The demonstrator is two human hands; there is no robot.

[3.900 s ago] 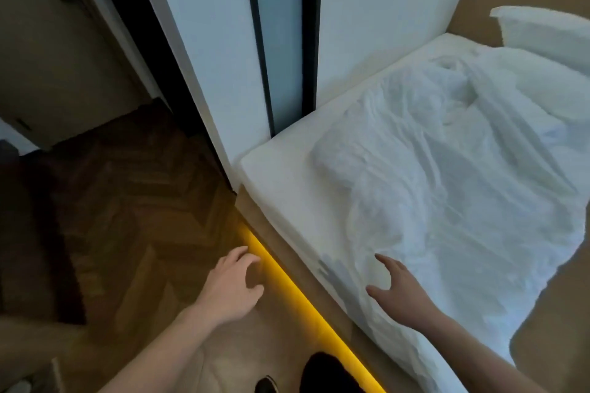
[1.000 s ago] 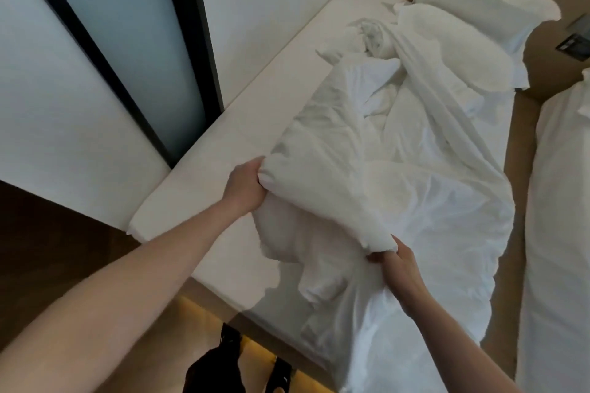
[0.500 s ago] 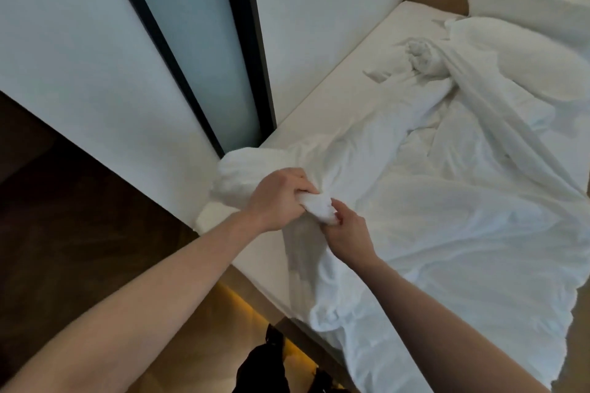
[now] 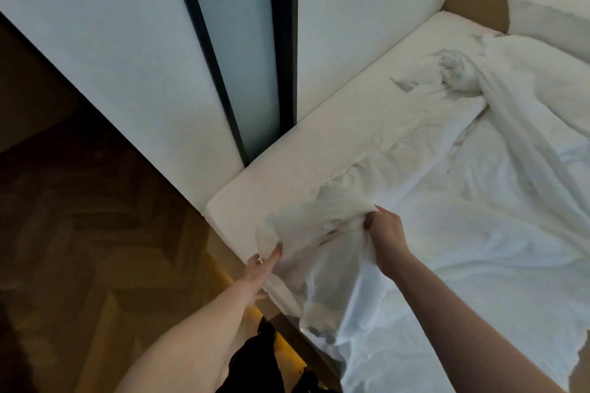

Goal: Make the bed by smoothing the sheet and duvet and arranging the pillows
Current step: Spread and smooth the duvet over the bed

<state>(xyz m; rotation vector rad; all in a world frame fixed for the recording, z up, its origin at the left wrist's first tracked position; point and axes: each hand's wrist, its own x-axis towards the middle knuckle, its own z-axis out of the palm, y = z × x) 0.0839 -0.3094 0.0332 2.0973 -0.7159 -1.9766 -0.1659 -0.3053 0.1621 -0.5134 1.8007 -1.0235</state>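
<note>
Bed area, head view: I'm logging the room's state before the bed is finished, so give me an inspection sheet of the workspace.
Surface: mattress bare along the wall side.
Job's things: duvet crumpled, twisted near the head end; pillow upright against the headboard.
Clutter: nothing seen.
Grips: left hand at the duvet's near edge, blurred; right hand shut on a duvet fold.
Cables: nothing seen.
Surroundings: white wall panels, frosted glass strip, dark wood floor, lit strip under the bed frame.

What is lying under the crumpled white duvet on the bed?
Under the duvet the white sheet shows along the wall side and foot corner. The rest of the mattress surface is covered, so anything there is hidden.
</note>
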